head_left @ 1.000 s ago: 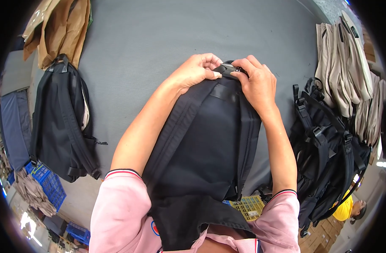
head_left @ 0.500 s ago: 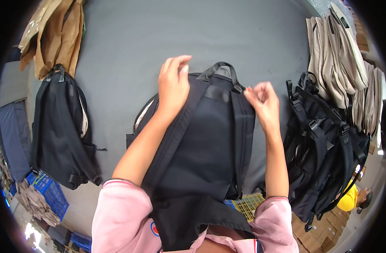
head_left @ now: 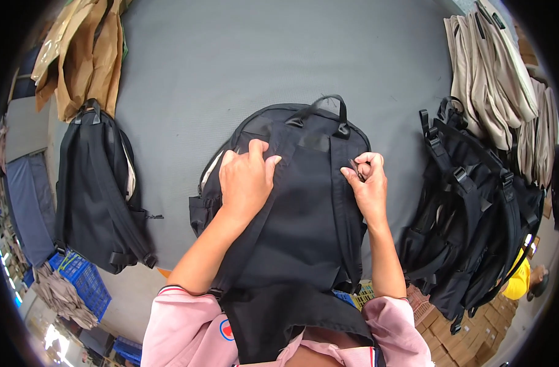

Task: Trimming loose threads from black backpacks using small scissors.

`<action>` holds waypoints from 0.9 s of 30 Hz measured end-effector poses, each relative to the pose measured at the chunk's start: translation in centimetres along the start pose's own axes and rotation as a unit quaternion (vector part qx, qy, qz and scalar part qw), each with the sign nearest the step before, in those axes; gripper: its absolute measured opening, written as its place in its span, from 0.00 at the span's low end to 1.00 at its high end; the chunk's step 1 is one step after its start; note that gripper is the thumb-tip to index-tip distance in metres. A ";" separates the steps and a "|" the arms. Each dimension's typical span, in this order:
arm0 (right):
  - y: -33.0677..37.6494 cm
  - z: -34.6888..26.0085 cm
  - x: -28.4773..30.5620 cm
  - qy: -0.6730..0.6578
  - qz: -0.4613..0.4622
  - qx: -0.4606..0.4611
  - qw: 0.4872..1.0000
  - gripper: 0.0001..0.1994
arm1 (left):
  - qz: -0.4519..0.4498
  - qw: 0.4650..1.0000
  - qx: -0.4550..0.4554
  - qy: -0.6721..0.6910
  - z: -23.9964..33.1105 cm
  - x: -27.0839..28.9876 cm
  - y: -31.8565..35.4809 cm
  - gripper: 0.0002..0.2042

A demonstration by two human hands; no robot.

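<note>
A black backpack (head_left: 304,226) lies in front of me with its back panel and shoulder straps up and its top handle (head_left: 331,104) away from me. My left hand (head_left: 247,178) is on the left shoulder strap (head_left: 282,147), its fingers bent and the thumb near them, closed on the strap. My right hand (head_left: 366,183) is beside the upper part of the right shoulder strap (head_left: 342,160). Its thumb and fingers are closed round a small dark pointed thing (head_left: 357,172), too small to name. At the left side of the backpack a pale lining shows through an opening.
Another black backpack (head_left: 93,183) lies at the left of the grey table (head_left: 187,73), below brown paper (head_left: 87,61). Several black backpacks (head_left: 469,202) are heaped at the right, near beige fabric pieces (head_left: 490,79). Blue crate (head_left: 87,281) and a person in yellow (head_left: 519,276) are beyond the table.
Both hands have come down toward me onto the straps. The left hand has closed on the left strap. The backpack now lies slightly farther right and flatter, showing more of its left side.
</note>
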State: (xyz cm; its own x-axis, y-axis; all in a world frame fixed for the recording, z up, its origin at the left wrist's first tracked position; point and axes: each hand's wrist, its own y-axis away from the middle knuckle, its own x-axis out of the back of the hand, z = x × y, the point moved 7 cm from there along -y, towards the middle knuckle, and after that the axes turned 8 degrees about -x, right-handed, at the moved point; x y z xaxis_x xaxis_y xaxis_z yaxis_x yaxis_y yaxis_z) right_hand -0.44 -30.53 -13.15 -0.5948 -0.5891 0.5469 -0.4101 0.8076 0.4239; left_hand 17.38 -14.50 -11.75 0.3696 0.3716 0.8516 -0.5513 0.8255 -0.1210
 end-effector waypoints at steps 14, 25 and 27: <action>1.1 -8.4 0.9 0.149 0.131 0.307 0.931 0.21 | 0.057 0.997 -0.049 -0.010 0.7 0.1 0.5 0.10; 1.8 -12.1 -4.0 0.325 -0.013 0.408 0.853 0.10 | 0.091 0.995 -0.040 0.018 -0.4 -0.2 0.9 0.10; 3.9 -9.4 -5.1 0.294 -0.030 0.412 0.862 0.09 | 0.084 0.996 -0.038 0.005 -0.4 -0.2 0.5 0.10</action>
State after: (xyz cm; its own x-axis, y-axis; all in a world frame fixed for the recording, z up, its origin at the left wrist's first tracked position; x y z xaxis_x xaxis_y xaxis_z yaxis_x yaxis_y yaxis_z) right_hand 7.48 -24.61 -7.45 -0.2017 -0.3465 0.9161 -0.9241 0.3773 -0.0607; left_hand 17.38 -14.01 -12.18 0.2839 0.5105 0.8116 -0.5483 0.7809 -0.2994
